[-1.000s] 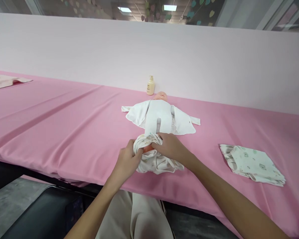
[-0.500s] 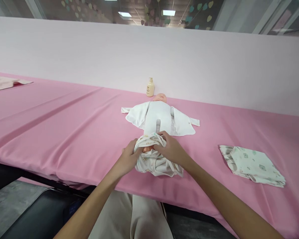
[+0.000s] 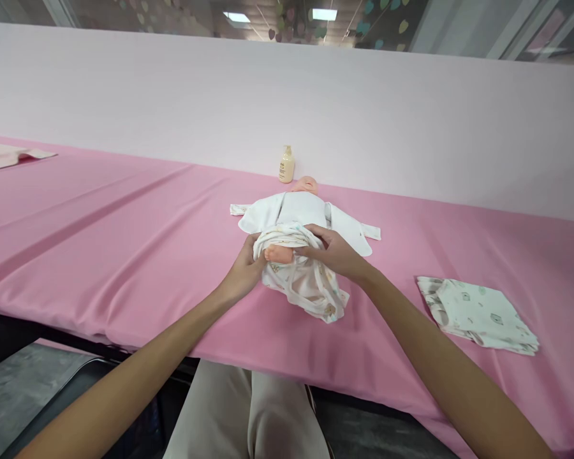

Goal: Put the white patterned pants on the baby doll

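Note:
A baby doll [image 3: 307, 186] lies on its back on the pink table [image 3: 124, 242], head toward the wall, in an opened white garment [image 3: 268, 213]. A bunched printed white garment [image 3: 310, 287] is gathered around the doll's legs, and one bare foot [image 3: 278, 254] pokes out of it. My left hand [image 3: 243, 271] grips the left side of the bunched cloth. My right hand [image 3: 335, 252] grips its right side, fingers curled over the gathered edge. The doll's legs are lifted off the table.
A cream pump bottle [image 3: 286, 165] stands by the wall behind the doll's head. A folded printed cloth [image 3: 478, 313] lies at the right. A pale pink cloth [image 3: 4, 155] lies at the far left. The table's front edge runs just above my lap.
Both hands have moved away from me, up the doll's legs, pulling the bunched garment along. The foot now sticks out of the cloth and the legs are raised.

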Demonstrator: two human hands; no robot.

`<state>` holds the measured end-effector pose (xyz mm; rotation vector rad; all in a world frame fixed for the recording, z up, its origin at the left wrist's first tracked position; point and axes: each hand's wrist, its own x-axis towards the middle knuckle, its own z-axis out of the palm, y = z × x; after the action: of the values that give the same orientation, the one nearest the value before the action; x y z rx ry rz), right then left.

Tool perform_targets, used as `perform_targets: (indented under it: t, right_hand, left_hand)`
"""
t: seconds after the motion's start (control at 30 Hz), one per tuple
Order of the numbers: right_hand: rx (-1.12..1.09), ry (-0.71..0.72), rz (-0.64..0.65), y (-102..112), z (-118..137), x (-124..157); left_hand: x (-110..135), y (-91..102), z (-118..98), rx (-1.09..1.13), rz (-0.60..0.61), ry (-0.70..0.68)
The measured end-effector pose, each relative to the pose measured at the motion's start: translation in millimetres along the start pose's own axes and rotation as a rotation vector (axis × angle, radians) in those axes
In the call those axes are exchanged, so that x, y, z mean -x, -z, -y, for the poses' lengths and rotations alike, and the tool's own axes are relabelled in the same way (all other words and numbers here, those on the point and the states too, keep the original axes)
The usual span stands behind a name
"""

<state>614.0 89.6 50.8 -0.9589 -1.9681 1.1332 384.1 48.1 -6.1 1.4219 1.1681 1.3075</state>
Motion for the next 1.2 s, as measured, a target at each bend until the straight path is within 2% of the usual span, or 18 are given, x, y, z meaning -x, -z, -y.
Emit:
perform_targets:
  t: [0.1, 0.23, 0.37, 0.47, 0.53, 0.63, 0.73, 0.83, 0.9, 0.97, 1.07, 1.13, 1.2]
  right_hand:
    - [-0.053, -0.011, 0.046, 4.0, -8.6, -11.2]
    - [-0.082, -0.033, 0.064, 1.3, -18.9, -18.5]
    - [0.023, -0.077, 0.005, 4.7, -28.5, -13.3]
    - [0.093, -0.098, -0.056, 11.7, -37.9, -3.6]
    - [-0.042, -0.125, -0.044, 14.9, -44.7, 2.6]
    - [-0.396, -0.141, -0.011, 14.5, -54.6, 8.4]
    - [-0.576, -0.137, 0.0, 9.7, -61.0, 10.9]
    - [-0.522, -0.143, -0.04, 5.7, -62.5, 12.9]
    - [-0.439, -0.151, -0.096, 5.6, -62.0, 14.8]
    - [-0.352, -0.158, -0.113, 8.6, -61.6, 17.1]
    - [-0.267, -0.149, -0.014, 16.8, -61.1, 21.3]
    - [-0.27, -0.126, 0.075, 21.5, -61.0, 23.9]
    - [-0.351, -0.106, 0.097, 22.7, -61.2, 25.9]
  left_hand:
    - [-7.1, 3.0, 1.4, -0.014, 0.079, 0.008]
    - [-20.5, 10.2, 7.7, -0.024, 0.161, 0.085]
    - [-34.6, 23.7, 19.1, -0.021, 0.329, 0.14]
    - [-38.3, 34.0, 21.1, -0.16, 0.423, 0.156]
    - [-38.0, 39.1, 14.9, -0.304, 0.434, 0.135]
    - [-40.4, 40.8, -6.0, -0.449, 0.477, 0.052]
    - [-54.1, 30.7, -33.5, -0.485, 0.601, -0.021]
    - [-79.2, 10.4, -54.8, -0.561, 0.728, -0.056]
    - [-97.5, -3.4, -61.6, -0.57, 0.815, -0.08]
    - [-112.1, -14.1, -62.1, -0.491, 0.867, -0.091]
    - [-122.9, -22.9, -54.3, -0.335, 0.887, -0.046]
    - [-123.7, -25.4, -46.9, -0.282, 0.891, -0.021]
    - [-122.5, -26.4, -40.6, -0.263, 0.901, -0.022]
